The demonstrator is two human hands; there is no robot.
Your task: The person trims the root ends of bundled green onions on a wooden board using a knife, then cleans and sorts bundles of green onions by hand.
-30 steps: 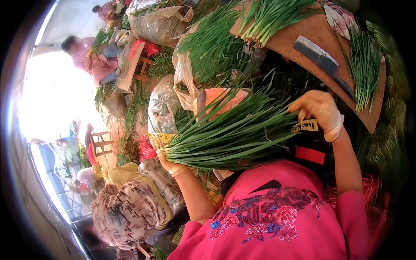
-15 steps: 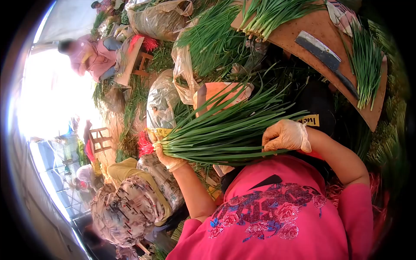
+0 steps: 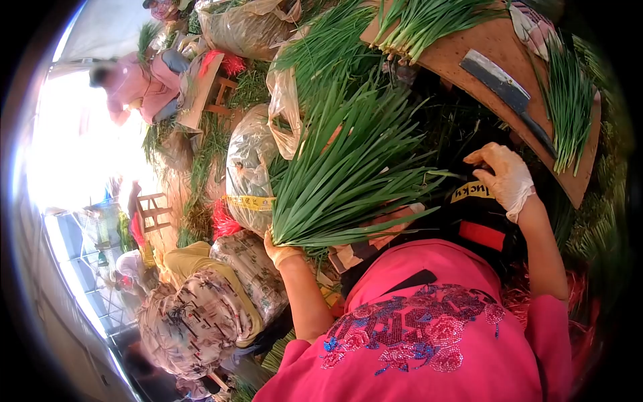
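My left hand (image 3: 282,250), in a thin pale glove, is closed around the base of a bunch of garlic chives (image 3: 355,167). The long green leaves fan out up and to the right, away from my fist. My right hand (image 3: 507,175), gloved as well, is off the leaf tips, near a black item with a yellow "lucky" patch (image 3: 472,191). Its fingers are loosely bent and apart, with nothing in them. Beyond it, a cleaver (image 3: 499,84) lies on a brown board (image 3: 455,47), between a second bunch of chives (image 3: 568,110) and more chives (image 3: 435,27).
A loose heap of chives (image 3: 328,53) and filled clear plastic bags (image 3: 248,157) lie past my left hand. A person in a patterned top (image 3: 194,321) sits close on the left. Another person in pink (image 3: 144,87) works farther off by a small board (image 3: 201,94).
My right hand has let go of the leaves and moved right. The chive leaves have swung upward and fanned out, while my left hand has shifted slightly right, still gripping the base.
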